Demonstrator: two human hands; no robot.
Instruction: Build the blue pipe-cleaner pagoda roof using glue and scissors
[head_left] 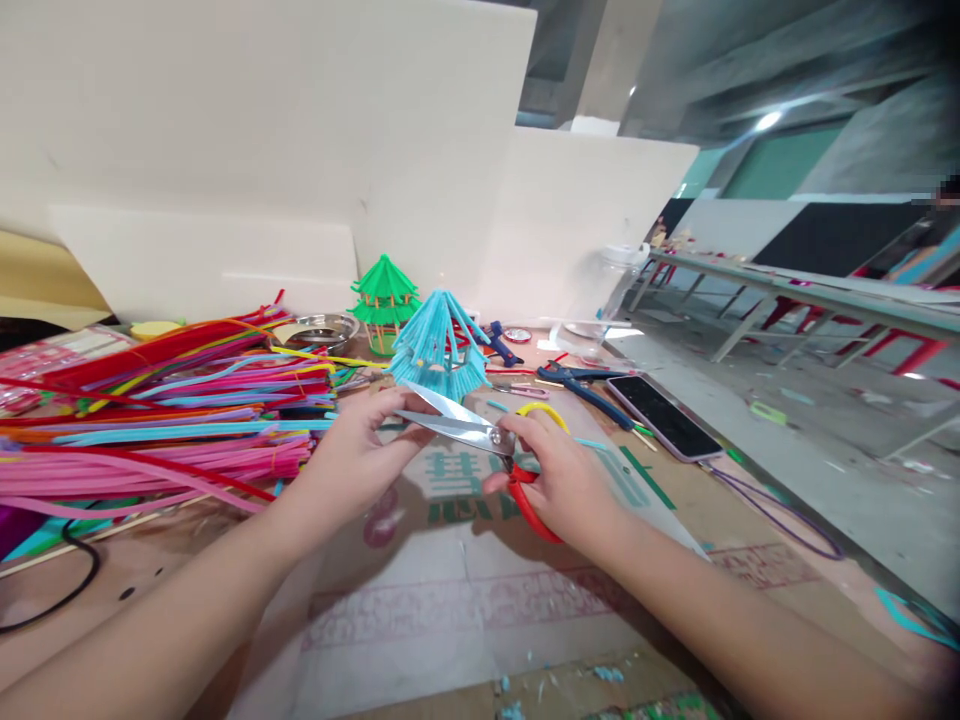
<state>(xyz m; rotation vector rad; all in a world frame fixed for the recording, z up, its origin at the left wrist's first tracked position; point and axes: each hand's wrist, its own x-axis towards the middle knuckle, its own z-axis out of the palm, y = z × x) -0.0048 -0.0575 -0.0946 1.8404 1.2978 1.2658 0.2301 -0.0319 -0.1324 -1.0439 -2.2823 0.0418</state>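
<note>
Here the bench (420, 620) is covered with flattened brown cardboard printed in green and red, under a bare concrete ceiling, with white boards (247, 130) standing behind and long tables off to the right. The scissors (480, 440) lie over the cardboard just in front of the blue pagoda (439, 350), their long axis running from lower right to upper left, the shiny steel blades parted and pointing left toward the left hand (360, 450). The right hand (562, 480) is curled through the red and yellow plastic loops, gripping them; the left hand's fingers are bent, pinching something small at the blade tips that I cannot make out. The blue pagoda is fuzzy, tiered and fringed; behind it stands a green pagoda (384, 295) of the same shape. Left of it lies a heap of soft, coloured pipe cleaners (165, 410); right of it, a dark phone (664, 415).
</note>
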